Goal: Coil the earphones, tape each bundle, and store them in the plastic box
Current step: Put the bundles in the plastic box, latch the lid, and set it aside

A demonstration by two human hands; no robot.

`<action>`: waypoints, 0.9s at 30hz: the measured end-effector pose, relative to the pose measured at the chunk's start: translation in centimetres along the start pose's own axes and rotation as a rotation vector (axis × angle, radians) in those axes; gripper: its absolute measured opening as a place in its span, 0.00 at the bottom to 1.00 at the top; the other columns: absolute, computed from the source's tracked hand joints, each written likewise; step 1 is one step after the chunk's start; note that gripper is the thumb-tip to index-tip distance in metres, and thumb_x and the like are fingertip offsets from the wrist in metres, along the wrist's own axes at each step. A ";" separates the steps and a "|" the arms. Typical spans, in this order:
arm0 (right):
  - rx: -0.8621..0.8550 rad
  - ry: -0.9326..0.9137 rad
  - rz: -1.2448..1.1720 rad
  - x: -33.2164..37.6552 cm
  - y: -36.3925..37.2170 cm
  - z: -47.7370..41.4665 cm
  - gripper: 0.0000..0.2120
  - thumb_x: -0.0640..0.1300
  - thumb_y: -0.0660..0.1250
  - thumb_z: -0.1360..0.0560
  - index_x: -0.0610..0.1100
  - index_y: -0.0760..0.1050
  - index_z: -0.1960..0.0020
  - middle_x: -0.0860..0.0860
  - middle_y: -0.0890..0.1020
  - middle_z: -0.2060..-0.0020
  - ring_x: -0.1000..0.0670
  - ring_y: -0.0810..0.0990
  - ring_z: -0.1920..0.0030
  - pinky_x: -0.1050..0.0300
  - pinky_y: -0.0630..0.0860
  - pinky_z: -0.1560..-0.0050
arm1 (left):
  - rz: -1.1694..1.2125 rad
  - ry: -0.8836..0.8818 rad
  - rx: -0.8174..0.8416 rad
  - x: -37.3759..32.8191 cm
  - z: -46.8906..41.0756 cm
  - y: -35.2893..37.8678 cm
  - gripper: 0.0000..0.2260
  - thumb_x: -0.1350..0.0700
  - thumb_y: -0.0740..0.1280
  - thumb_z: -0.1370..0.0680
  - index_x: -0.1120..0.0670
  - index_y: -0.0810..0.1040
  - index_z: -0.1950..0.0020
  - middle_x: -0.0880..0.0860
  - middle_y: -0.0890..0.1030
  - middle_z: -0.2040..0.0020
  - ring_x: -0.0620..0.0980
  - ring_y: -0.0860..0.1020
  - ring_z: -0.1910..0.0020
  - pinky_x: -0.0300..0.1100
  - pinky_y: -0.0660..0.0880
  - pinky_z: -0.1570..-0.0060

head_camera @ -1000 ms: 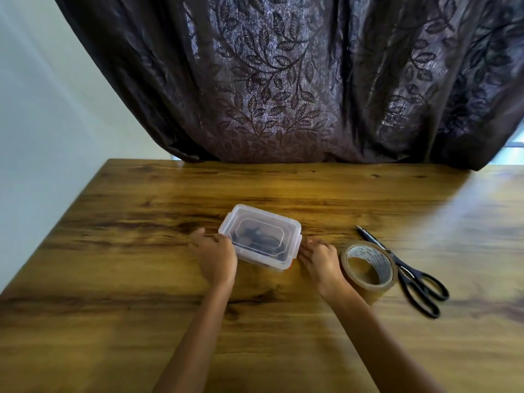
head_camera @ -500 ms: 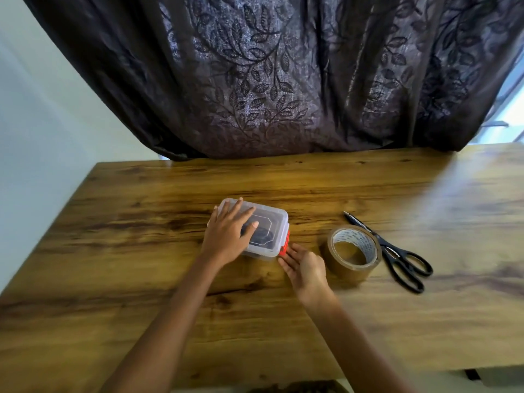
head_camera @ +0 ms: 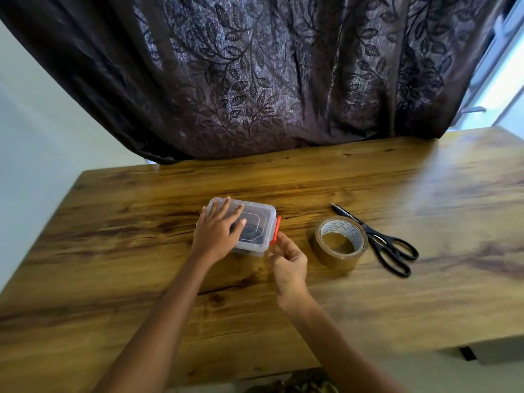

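A clear plastic box (head_camera: 259, 214) with its lid on sits at the middle of the wooden table (head_camera: 368, 302). Dark coiled earphones (head_camera: 251, 232) show through the lid. My left hand (head_camera: 217, 232) lies flat on the lid with straight fingers, pressing it down. At the box's right end an orange latch (head_camera: 275, 230) stands swung outward. My right hand (head_camera: 287, 263) is just below it, fingertips curled up against the latch's lower end; the frame is blurred there.
A roll of brown packing tape (head_camera: 338, 242) stands right of the box, and black scissors (head_camera: 381, 243) lie beyond it. A dark leaf-patterned curtain (head_camera: 269, 75) hangs behind the table's far edge. The table's near edge runs across the bottom.
My left hand went from the box's left side onto the lid. My right hand shifted to the box's right end, and the orange latch now sticks out there.
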State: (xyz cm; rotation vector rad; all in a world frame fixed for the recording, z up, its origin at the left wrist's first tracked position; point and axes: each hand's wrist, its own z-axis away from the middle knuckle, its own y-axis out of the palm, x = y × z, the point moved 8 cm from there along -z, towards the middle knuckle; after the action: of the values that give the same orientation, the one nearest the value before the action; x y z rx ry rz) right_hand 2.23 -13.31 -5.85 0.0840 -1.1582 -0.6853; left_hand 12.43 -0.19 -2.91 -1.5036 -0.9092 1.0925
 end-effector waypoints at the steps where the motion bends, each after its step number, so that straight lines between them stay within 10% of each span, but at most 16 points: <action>1: 0.009 -0.013 0.044 -0.2 0.1 0.0 0.24 0.25 0.59 0.27 0.41 0.68 0.34 0.48 0.80 0.45 0.53 0.79 0.46 0.56 0.77 0.44 | 0.001 -0.002 0.001 0.0 0.0 0.0 0.22 0.44 0.49 0.19 0.46 0.56 0.25 0.53 0.52 0.23 0.54 0.48 0.24 0.51 0.42 0.27; 16: 0.051 -0.179 0.466 0.6 0.5 -0.4 0.29 0.25 0.55 0.26 0.45 0.63 0.29 0.52 0.63 0.28 0.52 0.61 0.28 0.49 0.69 0.33 | -0.024 -0.039 0.010 -0.4 0.0 0.2 0.21 0.45 0.48 0.19 0.45 0.54 0.25 0.53 0.51 0.23 0.55 0.46 0.24 0.51 0.41 0.27; 23: 0.088 -0.224 0.539 3.4 0.9 -1.8 0.23 0.31 0.55 0.24 0.42 0.62 0.29 0.48 0.77 0.45 0.55 0.78 0.52 0.63 0.78 0.54 | 0.173 -0.325 -0.010 -2.4 2.0 0.2 0.22 0.47 0.46 0.18 0.50 0.55 0.25 0.55 0.50 0.23 0.56 0.45 0.24 0.52 0.40 0.27; 27: 0.096 -0.234 0.709 5.5 1.0 -4.0 0.20 0.34 0.54 0.23 0.39 0.63 0.31 0.45 0.77 0.47 0.52 0.77 0.57 0.62 0.75 0.62 | 0.346 -0.332 -0.061 -3.3 2.9 -1.2 0.17 0.55 0.53 0.19 0.55 0.69 0.32 0.55 0.68 0.30 0.55 0.65 0.31 0.52 0.62 0.31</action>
State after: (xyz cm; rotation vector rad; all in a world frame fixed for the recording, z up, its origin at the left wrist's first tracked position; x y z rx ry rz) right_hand 7.36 -16.64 -2.67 -0.3233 -1.3349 -0.0087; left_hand 8.68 -2.23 -1.30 -1.5951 -0.9318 1.6141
